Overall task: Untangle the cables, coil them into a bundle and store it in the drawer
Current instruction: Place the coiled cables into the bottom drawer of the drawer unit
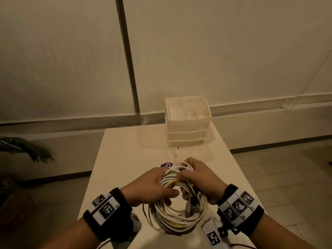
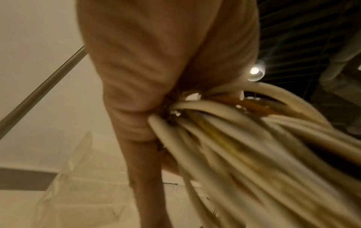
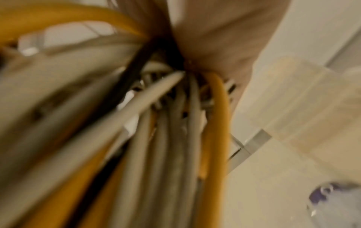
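Near the table's (image 1: pixel 125 141) front edge, the cable bundle (image 1: pixel 177 215) hangs coiled between both hands, with bare tabletop open between it and the drawer unit (image 1: pixel 188 128) at the far edge. Left hand (image 1: pixel 149 186) grips the coil's left side, thumb through the loop; right hand (image 1: pixel 199 180) has its fingers curled round the coil's upper right. One loose white cable end (image 1: pixel 177 151) trails toward the drawer unit. A purple sticker (image 1: pixel 166 165) is half hidden behind the coil. Both wrist views are blurred, showing only strands and palm.
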A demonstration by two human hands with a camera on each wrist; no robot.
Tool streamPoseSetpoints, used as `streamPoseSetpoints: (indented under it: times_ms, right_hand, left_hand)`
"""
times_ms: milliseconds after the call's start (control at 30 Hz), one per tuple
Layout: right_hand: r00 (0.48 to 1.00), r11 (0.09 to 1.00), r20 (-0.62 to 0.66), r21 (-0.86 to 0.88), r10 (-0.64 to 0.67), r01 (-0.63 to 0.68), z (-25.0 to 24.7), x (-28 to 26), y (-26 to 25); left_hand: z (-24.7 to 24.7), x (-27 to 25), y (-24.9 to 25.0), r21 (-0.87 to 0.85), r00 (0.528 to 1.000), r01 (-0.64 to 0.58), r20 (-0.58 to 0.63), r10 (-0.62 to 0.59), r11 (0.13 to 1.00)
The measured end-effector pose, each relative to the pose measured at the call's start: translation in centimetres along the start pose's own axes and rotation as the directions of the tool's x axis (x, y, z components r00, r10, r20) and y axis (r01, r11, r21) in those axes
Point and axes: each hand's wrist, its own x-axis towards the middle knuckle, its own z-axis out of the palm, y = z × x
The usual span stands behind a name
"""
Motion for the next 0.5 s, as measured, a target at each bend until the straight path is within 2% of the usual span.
streamPoseSetpoints:
  times_ms: [67, 133, 233, 367, 500]
  right_hand:
    - [0.999, 1.000, -0.026, -0.007, 0.022, -0.022, -0.2, 0.9, -0.1]
    - [0.998, 0.998, 0.011, -0.039, 0.055, -0.054, -0.4, 1.4, -0.5]
    - [0.993, 0.994, 0.061, -0.064, 0.097, -0.093, -0.7, 2.2, -1.1]
    - [0.970, 0.965, 0.202, 0.191, 0.139, -0.178, -1.2, 2.7, -1.3]
    - [0.969, 0.906, 0.206, 0.369, 0.138, -0.207, -2.4, 2.6, -1.2]
  left_hand:
    - [-0.1, 0.3, -0.5, 0.007, 0.997, 0.024, -0.068, -0.024, 1.000]
    - [0.0, 0.5, -1.2, 0.018, 0.991, 0.041, -0.132, -0.038, 0.999]
    - [0.3, 1.1, -2.3, -0.081, 0.980, 0.048, -0.189, -0.063, 0.996]
    - [0.6, 1.8, -3.6, -0.158, 0.949, 0.056, -0.299, -0.102, 0.986]
    - [0.6, 2.1, -4.2, -0.214, 0.921, 0.019, -0.376, -0.101, 0.977]
